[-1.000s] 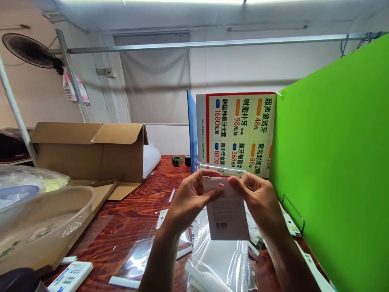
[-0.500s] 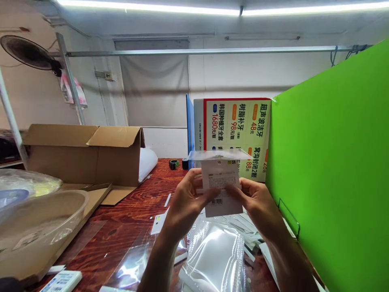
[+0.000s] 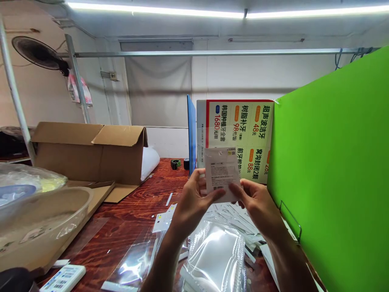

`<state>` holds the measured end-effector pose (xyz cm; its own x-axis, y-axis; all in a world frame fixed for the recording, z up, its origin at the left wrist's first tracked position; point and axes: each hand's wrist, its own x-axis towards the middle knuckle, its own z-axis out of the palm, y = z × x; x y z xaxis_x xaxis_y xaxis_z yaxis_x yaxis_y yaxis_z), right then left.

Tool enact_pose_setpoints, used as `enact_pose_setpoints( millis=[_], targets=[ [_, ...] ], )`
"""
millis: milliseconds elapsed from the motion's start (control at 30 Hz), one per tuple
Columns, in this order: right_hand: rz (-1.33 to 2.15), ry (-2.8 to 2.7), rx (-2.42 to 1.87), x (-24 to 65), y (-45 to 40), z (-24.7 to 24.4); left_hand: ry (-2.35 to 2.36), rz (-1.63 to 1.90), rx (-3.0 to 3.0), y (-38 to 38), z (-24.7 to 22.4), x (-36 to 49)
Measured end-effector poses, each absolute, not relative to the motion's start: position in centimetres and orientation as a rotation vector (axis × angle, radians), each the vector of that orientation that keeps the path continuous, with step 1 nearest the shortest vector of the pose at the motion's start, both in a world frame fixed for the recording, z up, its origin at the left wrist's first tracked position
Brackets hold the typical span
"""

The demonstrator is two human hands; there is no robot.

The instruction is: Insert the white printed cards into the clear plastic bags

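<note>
A white printed card [image 3: 224,168] with small text and a barcode is held upright in front of me, in what looks like a clear plastic bag. My left hand [image 3: 194,198] grips its left side, thumb across the front and fingers behind. On the right, my right hand [image 3: 258,202] pinches the lower edge, its thumb close to the left one. Below both hands lies a stack of clear plastic bags [image 3: 214,255]. Behind that stack, many white paper strips [image 3: 240,219] are spread in a loose heap. More printed cards [image 3: 162,221] lie left of my left wrist.
At left stand an open cardboard box [image 3: 88,154] and a translucent basin [image 3: 45,219]. A white labelled box [image 3: 65,279] lies near the front edge. The tall green panel [image 3: 331,170] bounds the right side, with a printed board [image 3: 240,121] behind my hands.
The clear flap that jutted toward me over the card's top no longer sticks out. The card has risen slightly and more of its print shows. Both hands keep their hold.
</note>
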<state>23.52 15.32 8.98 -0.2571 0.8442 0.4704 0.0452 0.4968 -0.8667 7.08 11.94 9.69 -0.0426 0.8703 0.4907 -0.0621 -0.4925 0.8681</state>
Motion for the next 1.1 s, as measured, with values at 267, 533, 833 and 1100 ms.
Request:
enact_pose_setpoints(
  millis=[267,533,833,1100],
  targets=[
    [1.036,-1.711,-0.719,23.7,15.4,9.0,1.058,1.676,1.52,12.2,9.5,7.0],
    [1.174,-1.589,-0.61,23.3,15.8,8.8,1.095,1.665,1.565,12.7,9.3,6.5],
    [1.209,-1.426,-0.671,24.2,17.8,8.4,1.299,1.519,1.742,13.0,9.0,6.3],
    [0.821,-1.417,-1.351,27.7,24.3,5.0,1.835,0.99,2.083,13.3,7.7,4.9]
  ],
)
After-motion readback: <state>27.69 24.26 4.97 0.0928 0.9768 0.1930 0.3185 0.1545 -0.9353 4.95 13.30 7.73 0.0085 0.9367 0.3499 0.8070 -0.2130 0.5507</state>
